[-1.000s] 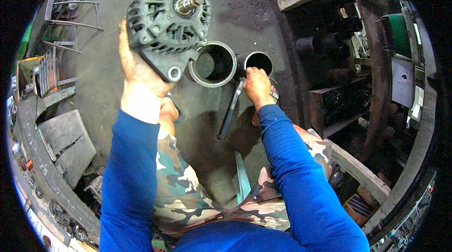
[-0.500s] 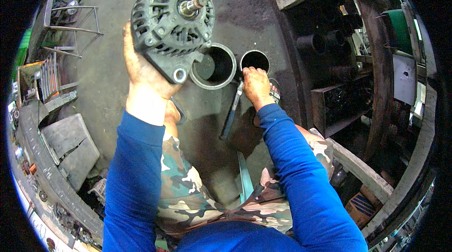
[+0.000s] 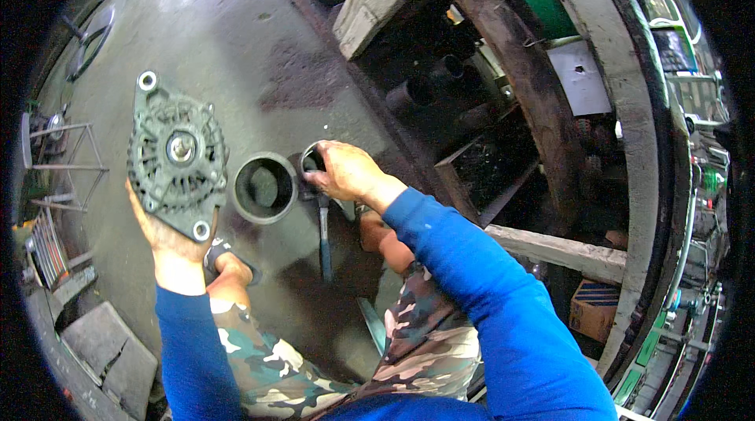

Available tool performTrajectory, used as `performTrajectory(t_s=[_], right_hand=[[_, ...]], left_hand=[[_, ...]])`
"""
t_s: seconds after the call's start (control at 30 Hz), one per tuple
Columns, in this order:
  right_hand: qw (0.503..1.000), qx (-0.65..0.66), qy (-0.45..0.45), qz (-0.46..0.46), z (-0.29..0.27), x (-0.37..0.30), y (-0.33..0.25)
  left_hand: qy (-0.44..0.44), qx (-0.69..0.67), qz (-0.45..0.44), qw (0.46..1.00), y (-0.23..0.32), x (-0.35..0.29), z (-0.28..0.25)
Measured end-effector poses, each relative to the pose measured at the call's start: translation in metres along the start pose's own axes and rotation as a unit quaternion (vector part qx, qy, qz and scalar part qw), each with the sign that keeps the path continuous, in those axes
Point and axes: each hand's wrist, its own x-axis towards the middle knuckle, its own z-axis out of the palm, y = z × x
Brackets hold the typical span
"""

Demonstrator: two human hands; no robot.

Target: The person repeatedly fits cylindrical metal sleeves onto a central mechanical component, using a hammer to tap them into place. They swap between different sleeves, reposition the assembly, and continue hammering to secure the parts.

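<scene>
Visibly, right fingers (image 3: 332, 155) (half-parted) at small cylinder (image 3: 311, 159)

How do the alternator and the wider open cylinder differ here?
The alternator is held up in the left hand; the cylinder stands on the floor. The alternator is finned with a central shaft; the cylinder is plain-rimmed and open-mouthed. Both look grey and metallic.

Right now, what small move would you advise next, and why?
Perhaps firm up the right hand's hold on the small cylinder: its fingers are at the rim, while the left hand seems fully taken up supporting the alternator.
</scene>
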Motion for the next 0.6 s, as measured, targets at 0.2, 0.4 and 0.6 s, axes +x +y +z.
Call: performTrajectory(t_s=[0.2,0.4,0.6], right_hand=[[0.834,0.541,0.090,0.055,-0.071,-0.053,-0.065],[0.743,0.662,0.095,0.026,-0.044,-0.064,-0.079],[0.526,0.850,0.030,0.014,-0.054,-0.047,-0.046]], left_hand=[[0.047,0.079,-0.032,0.995,-0.036,-0.015,0.002],[-0.005,0.160,-0.092,0.983,-0.091,-0.017,0.011],[0.023,0.159,-0.103,0.982,-0.123,0.006,0.031]])
